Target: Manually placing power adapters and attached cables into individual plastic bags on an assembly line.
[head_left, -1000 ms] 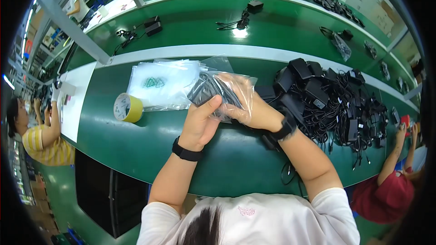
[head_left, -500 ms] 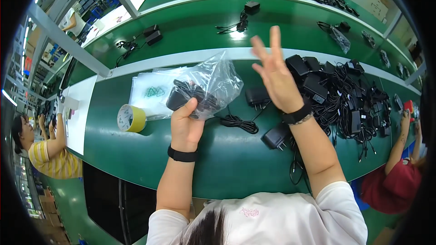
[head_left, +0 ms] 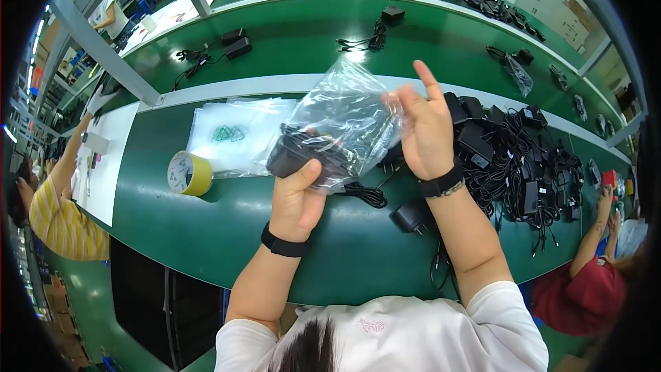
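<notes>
My left hand (head_left: pixel 297 200) grips a black power adapter (head_left: pixel 292 153) with a bundled cable inside a clear plastic bag (head_left: pixel 351 100), thumb across the near side. The bag's loose upper part spreads up and to the right. At its right edge, my right hand (head_left: pixel 425 134) pinches the film between thumb and curled fingers, slightly blurred, with one finger pointing up. Behind my left hand lies a stack of flat clear bags (head_left: pixel 206 134) with a green print. Between my forearms, a coiled black cable (head_left: pixel 365 195) and another adapter (head_left: pixel 412 218) rest on the green bench.
A roll of yellow tape (head_left: pixel 200 175) stands left of the bags. A big heap of black adapters and cables (head_left: pixel 523 165) covers the right side. Beyond a white ledge (head_left: pixel 275 85), a green belt (head_left: pixel 289 41) carries several adapters. Co-workers sit on both sides.
My right hand has come down and left to the bag's edge, its spread fingers now curled except one. My left hand and the bagged adapter have shifted slightly right; the bag stands fuller.
</notes>
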Demonstrator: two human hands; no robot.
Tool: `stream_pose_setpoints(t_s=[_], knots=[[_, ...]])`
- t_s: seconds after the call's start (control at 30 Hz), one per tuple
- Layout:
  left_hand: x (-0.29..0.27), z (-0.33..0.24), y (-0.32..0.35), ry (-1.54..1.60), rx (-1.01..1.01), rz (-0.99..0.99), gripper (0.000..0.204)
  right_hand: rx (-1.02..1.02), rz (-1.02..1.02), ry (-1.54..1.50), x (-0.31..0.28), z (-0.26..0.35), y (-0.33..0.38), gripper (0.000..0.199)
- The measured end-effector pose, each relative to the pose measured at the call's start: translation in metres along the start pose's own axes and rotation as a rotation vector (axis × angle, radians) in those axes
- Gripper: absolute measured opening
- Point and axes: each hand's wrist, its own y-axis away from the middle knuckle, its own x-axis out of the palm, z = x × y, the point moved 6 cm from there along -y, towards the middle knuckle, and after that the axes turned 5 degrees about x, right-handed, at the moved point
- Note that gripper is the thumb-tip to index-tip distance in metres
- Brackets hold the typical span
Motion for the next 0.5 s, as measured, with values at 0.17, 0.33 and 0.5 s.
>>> stream_pose_setpoints(t_s=[0.17,0.33,0.5], knots=[[-0.003,-0.012,-0.004,-0.046,0.143,-0.010,0.053,0.375,0.342,-0.193,0.036,-0.050,0.026,0.080],[0.013,0.001,0.007,-0.226,0.142,0.035,0.056,0.476,0.368,-0.112,0.056,-0.055,0.040,0.057],[0.014,0.002,0.006,-0.368,0.193,0.001,0.073,0.265,0.172,0.108,0.035,-0.045,0.038,0.029]])
